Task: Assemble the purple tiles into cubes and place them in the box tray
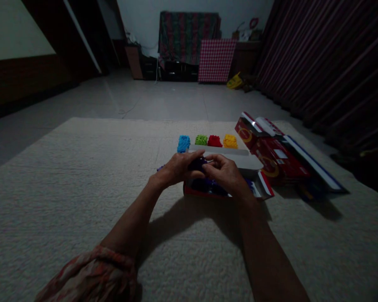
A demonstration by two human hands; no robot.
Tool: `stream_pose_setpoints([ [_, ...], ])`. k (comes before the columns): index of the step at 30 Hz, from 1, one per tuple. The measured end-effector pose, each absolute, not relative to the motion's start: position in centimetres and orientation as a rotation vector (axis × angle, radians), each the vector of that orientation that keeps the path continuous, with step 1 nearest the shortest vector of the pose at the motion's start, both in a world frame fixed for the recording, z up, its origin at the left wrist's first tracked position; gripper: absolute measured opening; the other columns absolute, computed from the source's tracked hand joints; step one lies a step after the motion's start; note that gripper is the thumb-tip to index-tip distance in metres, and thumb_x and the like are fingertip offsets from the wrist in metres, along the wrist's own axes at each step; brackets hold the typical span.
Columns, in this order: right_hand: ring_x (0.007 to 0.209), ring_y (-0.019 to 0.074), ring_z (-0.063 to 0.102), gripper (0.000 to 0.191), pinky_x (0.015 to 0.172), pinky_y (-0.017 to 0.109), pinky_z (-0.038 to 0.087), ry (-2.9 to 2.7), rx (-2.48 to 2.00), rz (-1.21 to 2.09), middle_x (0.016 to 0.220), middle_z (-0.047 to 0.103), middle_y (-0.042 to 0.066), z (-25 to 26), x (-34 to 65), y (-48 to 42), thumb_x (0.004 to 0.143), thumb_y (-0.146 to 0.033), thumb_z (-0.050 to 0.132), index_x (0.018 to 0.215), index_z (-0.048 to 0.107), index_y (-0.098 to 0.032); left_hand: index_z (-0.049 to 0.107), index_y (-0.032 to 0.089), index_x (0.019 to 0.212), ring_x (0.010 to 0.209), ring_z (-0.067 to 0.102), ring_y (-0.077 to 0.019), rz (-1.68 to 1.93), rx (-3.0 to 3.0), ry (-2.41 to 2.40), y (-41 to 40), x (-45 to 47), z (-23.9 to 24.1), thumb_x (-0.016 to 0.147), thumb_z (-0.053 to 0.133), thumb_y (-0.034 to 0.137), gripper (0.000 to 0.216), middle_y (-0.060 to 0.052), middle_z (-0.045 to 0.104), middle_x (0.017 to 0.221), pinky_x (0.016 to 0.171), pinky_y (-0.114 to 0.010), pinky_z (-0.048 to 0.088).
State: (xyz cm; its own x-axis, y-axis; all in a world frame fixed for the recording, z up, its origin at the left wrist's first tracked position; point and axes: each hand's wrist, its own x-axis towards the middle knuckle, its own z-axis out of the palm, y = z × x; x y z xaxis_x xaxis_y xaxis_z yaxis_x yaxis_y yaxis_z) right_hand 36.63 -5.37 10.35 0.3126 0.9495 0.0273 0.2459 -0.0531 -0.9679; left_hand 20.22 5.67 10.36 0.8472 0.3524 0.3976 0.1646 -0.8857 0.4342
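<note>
Both hands meet above an open cardboard box (242, 158) with a white inside and red outer sides. A dark purple piece (198, 163) is gripped between my left hand (181, 167) and my right hand (223, 170); its exact kind is too dark to make out. My left fingers curl round it from the left, and my right thumb and fingers pinch its right end. More dark purple pieces (209, 186) lie inside the box below. Behind it sit bundles of blue blocks (184, 143), green blocks (201, 139), red blocks (214, 141) and yellow blocks (230, 141).
Red printed cartons (275, 159) lie at the right, with a dark-edged flat panel (315, 163) leaning over them. A pale textured mat (82, 188) spreads under everything. Further back are a cloth-draped cabinet (189, 37), a yellow bag (235, 81) and dark curtains (327, 63).
</note>
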Motion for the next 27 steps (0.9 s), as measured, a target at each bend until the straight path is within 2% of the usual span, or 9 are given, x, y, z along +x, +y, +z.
stream_pose_setpoints([
  [5,0.061,0.0155,0.064,0.026,0.059,0.029,0.053,-1.148,-1.58,0.864,0.07,0.066,-0.002,10.1,37.8,-5.8,0.077,-0.03,0.068,0.1,0.062,-0.02,0.057,0.021,0.14,0.11,0.072,-0.0254,0.697,2.581,0.454,6.9,19.3,10.4,0.083,0.078,0.039,0.064,-0.013,0.073,0.126,0.092,-0.037,0.057],
  [10,0.057,0.0151,0.061,0.013,0.052,0.027,0.047,-1.39,-1.8,0.768,0.067,0.067,0.0,9.7,38.4,-6.3,0.077,-0.024,0.069,0.089,0.063,-0.021,0.062,0.019,0.136,0.097,0.074,-0.0223,0.77,2.483,0.65,8.7,17.6,10.2,0.083,0.077,0.038,0.059,-0.011,0.077,0.117,0.086,-0.035,0.059],
  [16,0.061,0.0159,0.064,0.004,0.057,0.027,0.047,-1.528,-1.945,0.662,0.07,0.071,0.002,9.5,37.6,-6.0,0.082,-0.017,0.065,0.084,0.066,-0.02,0.063,0.022,0.136,0.105,0.073,-0.0246,0.821,2.41,0.716,9.6,17.1,9.5,0.081,0.076,0.038,0.059,-0.011,0.076,0.121,0.089,-0.037,0.059],
  [21,0.068,0.0189,0.065,0.005,0.063,0.029,0.045,-1.592,-2.084,0.538,0.076,0.072,0.005,9.7,37.3,-5.9,0.082,-0.015,0.067,0.079,0.067,-0.02,0.063,0.021,0.136,0.106,0.073,-0.0255,0.804,2.409,0.71,9.6,17.5,9.3,0.08,0.077,0.037,0.059,-0.012,0.075,0.122,0.089,-0.037,0.058],
  [27,0.071,0.02,0.065,0.012,0.063,0.029,0.041,-1.656,-2.181,0.499,0.073,0.071,0.006,10.3,37.0,-6.0,0.082,-0.016,0.068,0.072,0.065,-0.021,0.063,0.023,0.137,0.104,0.074,-0.0255,0.794,2.44,0.704,9.5,17.5,9.5,0.081,0.078,0.037,0.059,-0.011,0.075,0.122,0.089,-0.038,0.059],
])
